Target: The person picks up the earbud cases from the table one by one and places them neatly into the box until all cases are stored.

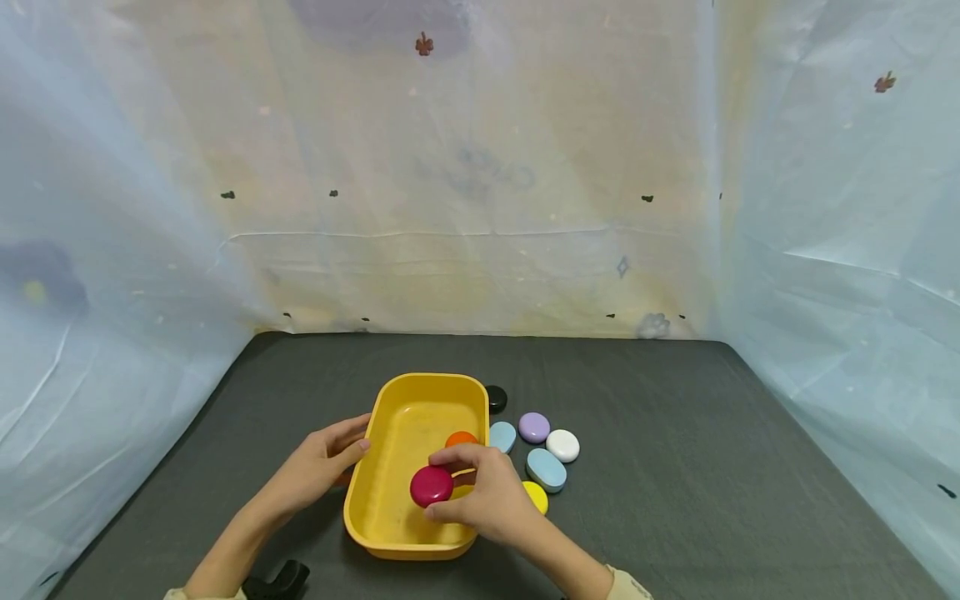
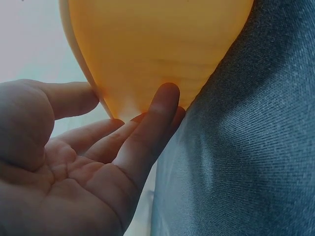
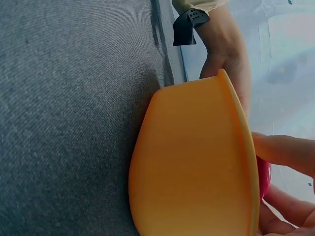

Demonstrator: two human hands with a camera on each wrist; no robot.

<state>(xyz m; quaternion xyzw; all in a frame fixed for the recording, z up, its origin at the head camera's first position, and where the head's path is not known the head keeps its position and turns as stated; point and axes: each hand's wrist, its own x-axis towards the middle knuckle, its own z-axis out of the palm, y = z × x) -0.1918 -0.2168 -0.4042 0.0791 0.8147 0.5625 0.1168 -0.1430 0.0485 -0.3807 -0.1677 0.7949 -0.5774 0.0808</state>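
A yellow plastic tray (image 1: 416,378) stands on the dark cloth in the head view. My right hand (image 1: 491,497) reaches over its right wall and pinches a glossy crimson round piece (image 1: 431,486) between thumb and fingers, above the tray floor. In the right wrist view the rim hides most of this crimson piece (image 3: 264,176). An orange piece (image 1: 461,437) lies inside the tray, partly covered by the right hand. My left hand (image 1: 324,461) touches the left wall from outside; in the left wrist view the thumb meets the rim and relaxed fingertips (image 2: 167,93) rest against the wall.
Right of the tray lie a black piece (image 1: 497,399), a lilac piece (image 1: 534,427), a white piece (image 1: 562,446), two light blue pieces (image 1: 546,469) and a yellow piece (image 1: 536,497). A black device (image 1: 279,581) sits by the left forearm. Pale printed sheeting (image 1: 480,275) surrounds the table.
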